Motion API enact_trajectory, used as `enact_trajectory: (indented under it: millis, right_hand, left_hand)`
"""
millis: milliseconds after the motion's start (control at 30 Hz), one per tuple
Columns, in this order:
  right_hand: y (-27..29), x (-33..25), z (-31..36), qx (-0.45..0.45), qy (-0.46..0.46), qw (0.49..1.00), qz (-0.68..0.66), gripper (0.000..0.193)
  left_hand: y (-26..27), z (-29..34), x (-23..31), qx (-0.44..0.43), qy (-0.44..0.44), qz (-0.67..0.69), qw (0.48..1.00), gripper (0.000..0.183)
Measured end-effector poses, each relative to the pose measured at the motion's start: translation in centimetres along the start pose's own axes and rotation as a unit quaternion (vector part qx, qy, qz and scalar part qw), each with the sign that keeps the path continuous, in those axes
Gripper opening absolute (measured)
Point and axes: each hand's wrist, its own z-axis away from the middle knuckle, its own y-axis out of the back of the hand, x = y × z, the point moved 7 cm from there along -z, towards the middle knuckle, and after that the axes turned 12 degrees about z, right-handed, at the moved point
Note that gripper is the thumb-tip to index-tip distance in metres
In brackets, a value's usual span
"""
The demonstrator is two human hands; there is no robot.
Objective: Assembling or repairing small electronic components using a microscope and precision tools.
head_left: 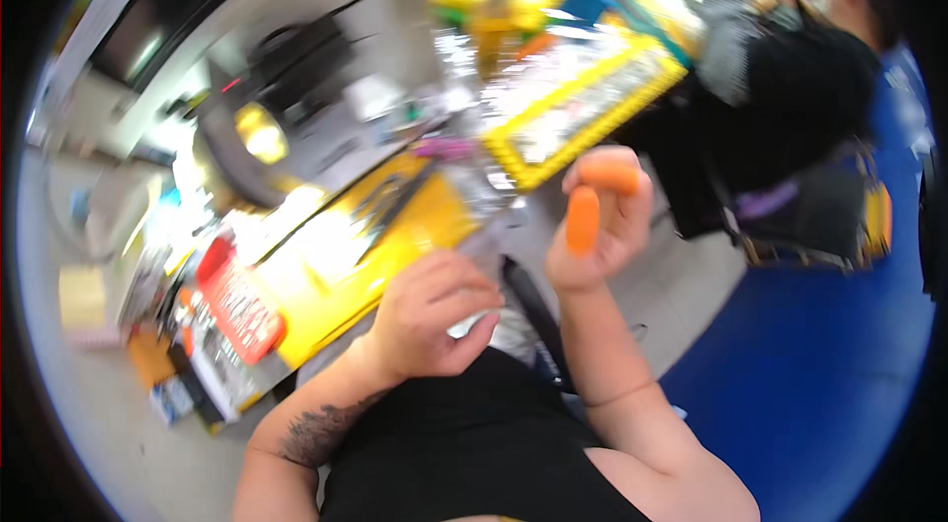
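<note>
My left hand [434, 315] is in front of my torso, beside the near edge of the yellow work surface [425, 211]. Its fingers curl toward the thumb, and a small whitish patch shows between them. What it grips, if anything, is blurred. To the right, my right hand [617, 231] is raised with the palm turned up and the fingers loosely bent. One orange finger cot [583, 221] covers its thumb, and another orange finger cot [607, 176] covers a finger. Thumb and finger stand apart, with nothing visible between them.
A red package [240, 305] lies at the surface's left end. Ahead is a yellow-rimmed tray [592, 112] with shiny contents. A black lamp-like device [232, 152] stands far left. Another person [790, 78] in dark clothes works at the upper right, near a chair [810, 216] on blue flooring.
</note>
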Motion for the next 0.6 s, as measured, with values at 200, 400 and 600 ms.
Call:
enact_trajectory:
  millis: [200, 400, 600]
  right_hand:
    - [-16.4, -11.2, 7.0, -0.399, -0.123, 0.879, -0.229, 0.013]
    - [-27.1, -10.2, 11.6, -0.325, -0.405, 0.809, -0.274, 0.016]
    - [-29.0, -10.2, 8.9, -0.245, -0.157, 0.943, -0.163, 0.009]
  left_hand:
    - [9.2, 10.8, 2.3, 0.144, 0.1, -0.093, 0.98, 0.02]
    - [13.8, 14.9, 4.0, 0.218, 0.089, -0.124, 0.964, 0.01]
    - [17.2, 15.0, 4.0, 0.203, 0.088, -0.103, 0.97, 0.007]
